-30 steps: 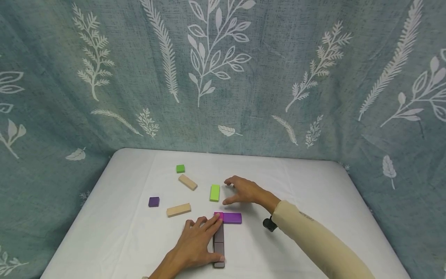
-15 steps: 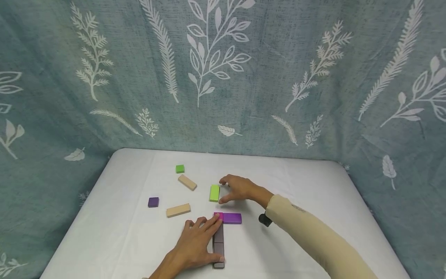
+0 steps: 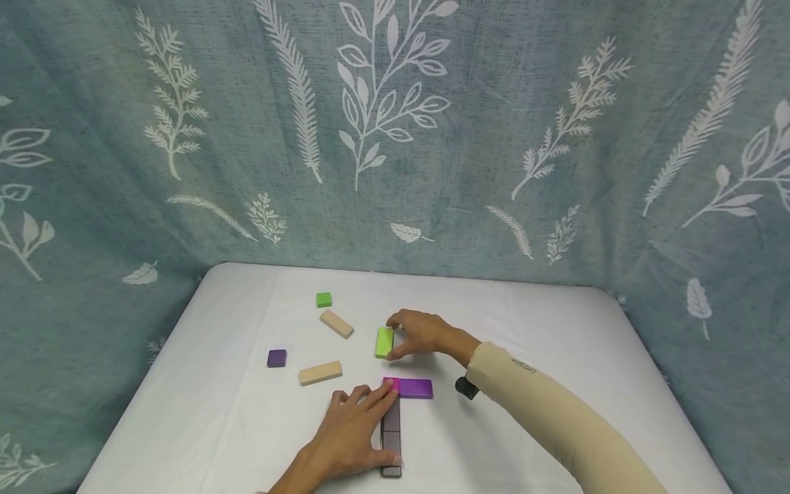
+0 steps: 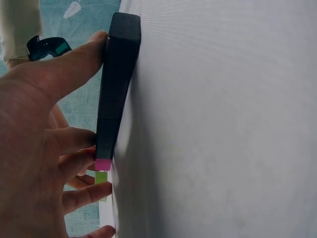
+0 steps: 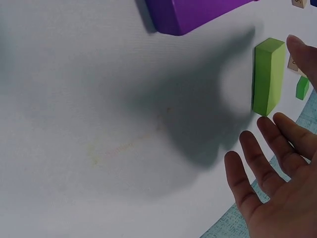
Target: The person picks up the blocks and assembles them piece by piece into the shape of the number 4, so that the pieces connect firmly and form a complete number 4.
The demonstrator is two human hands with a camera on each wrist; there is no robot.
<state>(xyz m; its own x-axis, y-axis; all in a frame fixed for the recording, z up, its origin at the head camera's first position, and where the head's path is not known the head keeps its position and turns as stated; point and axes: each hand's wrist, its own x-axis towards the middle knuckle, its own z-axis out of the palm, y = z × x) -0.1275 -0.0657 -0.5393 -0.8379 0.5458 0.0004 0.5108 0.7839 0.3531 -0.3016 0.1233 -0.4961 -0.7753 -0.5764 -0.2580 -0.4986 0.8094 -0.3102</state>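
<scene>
My left hand (image 3: 354, 429) rests over a straight row of blocks, index fingertip on the pink block (image 3: 390, 381) and thumb at the near end of the grey blocks (image 3: 390, 442). In the left wrist view the thumb touches the dark block (image 4: 116, 74), with the other fingers extended along the row. A purple block (image 3: 416, 389) lies against the pink one, pointing right. Farther back, my right hand (image 3: 422, 333) spreads its thumb and fingers around a lime-green block (image 3: 382, 343) lying on the table. In the right wrist view, fingertips are right at that block's lower end.
Two pale wooden blocks (image 3: 320, 372) lie to the left, apart from each other. Beyond them are a small green block (image 3: 324, 300) and a dark purple one (image 3: 276, 358). A leaf-patterned curtain (image 3: 401, 206) hangs behind the white-covered table (image 3: 524, 322).
My right hand has moved left to the lime-green block, its fingertips now at that block. The left hand stays on the row of blocks.
</scene>
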